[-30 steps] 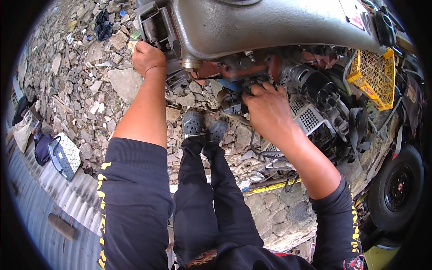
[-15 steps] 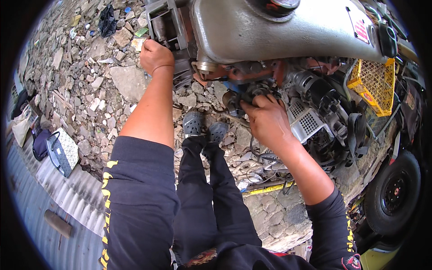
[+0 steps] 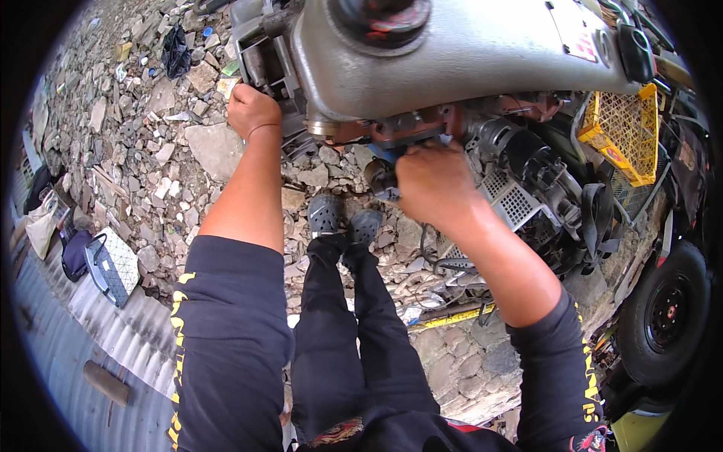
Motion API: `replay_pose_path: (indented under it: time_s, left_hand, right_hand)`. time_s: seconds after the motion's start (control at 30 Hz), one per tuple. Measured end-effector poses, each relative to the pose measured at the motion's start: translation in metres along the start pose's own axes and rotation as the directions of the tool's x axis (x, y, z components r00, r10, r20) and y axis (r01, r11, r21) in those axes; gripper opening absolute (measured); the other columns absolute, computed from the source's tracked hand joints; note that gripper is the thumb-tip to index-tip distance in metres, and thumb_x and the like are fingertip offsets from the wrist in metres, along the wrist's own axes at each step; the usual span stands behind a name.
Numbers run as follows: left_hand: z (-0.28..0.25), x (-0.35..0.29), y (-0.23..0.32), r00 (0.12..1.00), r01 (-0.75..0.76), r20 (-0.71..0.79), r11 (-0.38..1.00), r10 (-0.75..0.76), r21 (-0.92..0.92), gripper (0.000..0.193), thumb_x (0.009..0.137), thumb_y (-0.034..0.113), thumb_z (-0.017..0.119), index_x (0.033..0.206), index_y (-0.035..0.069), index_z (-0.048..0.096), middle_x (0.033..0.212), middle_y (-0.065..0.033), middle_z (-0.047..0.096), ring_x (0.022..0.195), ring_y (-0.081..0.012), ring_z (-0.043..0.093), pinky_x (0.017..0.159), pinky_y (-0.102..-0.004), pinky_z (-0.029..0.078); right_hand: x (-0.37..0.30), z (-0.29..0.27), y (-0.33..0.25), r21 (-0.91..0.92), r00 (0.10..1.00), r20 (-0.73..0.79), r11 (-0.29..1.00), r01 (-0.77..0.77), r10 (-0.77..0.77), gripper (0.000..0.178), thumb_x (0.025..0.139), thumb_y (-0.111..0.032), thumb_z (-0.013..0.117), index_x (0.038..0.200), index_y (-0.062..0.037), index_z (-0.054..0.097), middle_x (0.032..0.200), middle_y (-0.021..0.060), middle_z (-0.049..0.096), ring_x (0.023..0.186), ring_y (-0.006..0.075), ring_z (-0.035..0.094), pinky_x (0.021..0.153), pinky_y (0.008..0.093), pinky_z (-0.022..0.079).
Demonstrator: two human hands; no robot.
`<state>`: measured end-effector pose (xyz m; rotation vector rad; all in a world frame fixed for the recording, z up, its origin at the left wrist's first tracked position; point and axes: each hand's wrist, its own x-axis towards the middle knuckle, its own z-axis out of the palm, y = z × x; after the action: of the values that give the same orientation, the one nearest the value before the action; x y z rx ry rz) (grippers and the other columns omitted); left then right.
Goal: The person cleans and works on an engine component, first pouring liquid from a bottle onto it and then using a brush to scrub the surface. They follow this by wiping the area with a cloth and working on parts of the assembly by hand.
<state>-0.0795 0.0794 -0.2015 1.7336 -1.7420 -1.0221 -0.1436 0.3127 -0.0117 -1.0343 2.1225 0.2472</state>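
Observation:
A large engine with a smooth silver cover (image 3: 452,68) and a reddish block (image 3: 410,126) fills the upper middle of the head view. At its left end my left hand (image 3: 254,111) is closed on the edge of a ribbed metal housing (image 3: 290,64); its fingertips are partly hidden. My right hand (image 3: 438,181) is closed at the engine's near side, knuckles up, under the cover. Beside its thumb shows a dark, round metal part (image 3: 382,178), which the hand seems to grip, though the fingers are mostly hidden.
Right of my right hand are a cylindrical black-and-metal engine part (image 3: 527,154), a grey plastic crate (image 3: 512,202) and a yellow crate (image 3: 621,135). A spare wheel (image 3: 666,309) stands far right. Broken stone (image 3: 218,139) covers the ground; corrugated sheeting (image 3: 113,331) lies lower left.
My right hand has turned and shifted slightly up and left, its knuckles now higher over the dark part. My left hand stays on the housing. The view has shifted a little.

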Motion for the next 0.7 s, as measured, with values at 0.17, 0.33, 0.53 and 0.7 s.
replay_pose_path:
  time_s: [0.17,0.33,0.53,0.7]
  left_hand:
    - [-0.003,-0.01,0.018,1.0,-0.003,-0.012,0.997,0.004,0.079,0.052,0.091,0.036,0.033,0.097,0.003,0.072,0.096,-0.0272,0.068,0.091,-0.049,0.061,0.082,-0.0525,0.047]
    - [-0.002,-0.007,0.012,1.0,-0.011,0.019,0.999,0.01,0.041,0.053,0.091,0.036,0.032,0.104,0.002,0.072,0.099,-0.0267,0.068,0.094,-0.0471,0.062,0.084,-0.05,0.048]
    - [-0.005,-0.009,0.018,1.0,-0.008,0.007,0.999,0.007,0.048,0.053,0.091,0.034,0.032,0.104,0.002,0.072,0.099,-0.0267,0.068,0.094,-0.0471,0.063,0.084,-0.0494,0.048]
    - [-0.007,-0.013,0.025,1.0,-0.005,0.014,0.997,0.004,0.071,0.052,0.091,0.034,0.032,0.103,0.002,0.072,0.097,-0.0267,0.069,0.093,-0.0469,0.063,0.083,-0.05,0.048]
  right_hand:
    - [-0.025,0.025,0.019,0.364,0.914,-0.379,0.931,0.003,0.145,0.011,0.077,-0.008,0.066,0.087,-0.0056,0.071,0.104,0.013,0.067,0.103,0.0337,0.061,0.086,0.0481,0.048]
    - [-0.019,0.042,0.011,0.357,0.916,-0.381,0.934,0.02,0.126,0.018,0.079,-0.01,0.068,0.097,-0.0092,0.071,0.101,0.0111,0.066,0.102,0.0344,0.059,0.086,0.0461,0.048]
    - [-0.015,0.045,0.012,0.353,0.892,-0.44,0.933,0.063,0.106,0.015,0.079,-0.012,0.067,0.093,-0.0098,0.071,0.097,0.0089,0.065,0.102,0.0304,0.058,0.086,0.0469,0.045]
    - [-0.023,0.037,0.007,0.03,0.9,-0.415,0.987,0.161,-0.134,0.016,0.073,-0.009,0.063,0.087,-0.0084,0.071,0.089,0.0064,0.063,0.097,0.0264,0.058,0.085,0.043,0.042]
